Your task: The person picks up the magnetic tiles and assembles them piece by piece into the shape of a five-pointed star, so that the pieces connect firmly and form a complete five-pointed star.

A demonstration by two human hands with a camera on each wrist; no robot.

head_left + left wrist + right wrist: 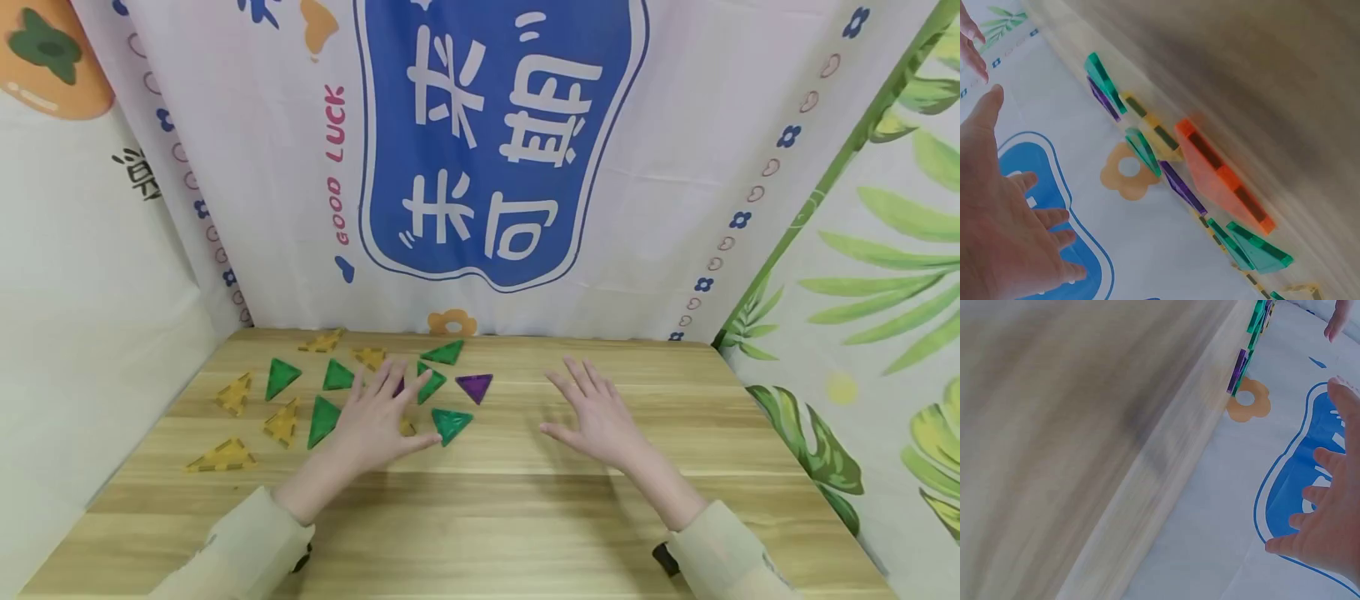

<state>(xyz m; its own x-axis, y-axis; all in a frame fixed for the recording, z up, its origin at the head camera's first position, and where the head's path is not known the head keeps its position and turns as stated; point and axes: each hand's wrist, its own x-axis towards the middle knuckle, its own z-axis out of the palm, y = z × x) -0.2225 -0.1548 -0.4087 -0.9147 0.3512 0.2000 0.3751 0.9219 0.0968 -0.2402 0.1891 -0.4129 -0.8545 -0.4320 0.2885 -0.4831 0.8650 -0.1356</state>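
Observation:
My left hand (378, 421) is spread above several triangular tiles and holds nothing; it partly covers a purple tile and a yellow one. Near its thumb lies a teal-green triangle (452, 425). A purple triangle (475, 387) lies between the hands, closer to the left. Green triangles (282, 377) and yellow triangles (222, 456) are scattered to the left. In the left wrist view an orange tile (1225, 175) lies below the hand; the head view hides it. My right hand (600, 421), fingers apart and nothing held, hovers over bare wood on the right.
The wooden table (480, 533) runs back to a printed cloth (675, 208) hanging behind it. Cloths also hang at the left and right sides. A green triangle (443, 352) and a yellow tile (322, 341) lie close to the back edge.

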